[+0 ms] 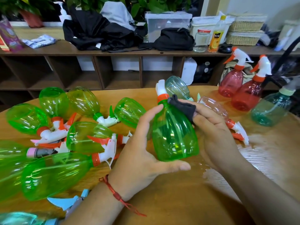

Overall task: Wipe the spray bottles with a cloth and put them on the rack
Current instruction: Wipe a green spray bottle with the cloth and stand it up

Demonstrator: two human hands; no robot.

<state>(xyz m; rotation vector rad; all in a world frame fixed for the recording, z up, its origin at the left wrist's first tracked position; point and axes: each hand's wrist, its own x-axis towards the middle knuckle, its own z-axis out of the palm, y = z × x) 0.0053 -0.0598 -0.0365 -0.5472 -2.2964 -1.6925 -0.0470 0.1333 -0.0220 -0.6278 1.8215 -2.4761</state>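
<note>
Centre of frame: one green translucent plastic spray bottle (175,135), orange collar and white trigger head, is held upright above the round wooden worktop (186,200).

The left hand (141,148) grips it from the left. The thumb is tucked under the base and the fingers (158,109) are spread wide up the side toward the neck.

The right hand (215,133) has a dark grey cloth (183,108) draped over its fingers and pinched there. The cloth is pressed on the bottle's shoulder just below the collar.

Step in hand, as judged: wiping, with racking not yet begun.

Left half of frame: a heap of green spray bottles (84,137) lies on its sides, presumably waiting. Upper right: two red translucent spray bottles (232,82) stand upright near a dark frame (285,52). The frame is blurred, so it cannot be told whether it is the rack.

Next move, as judged: the cloth is to be drawn down the ribbed body while the bottle is turned in the left hand. The trigger head is also to be wiped. The bottle is then to be carried right and set upright.
</note>
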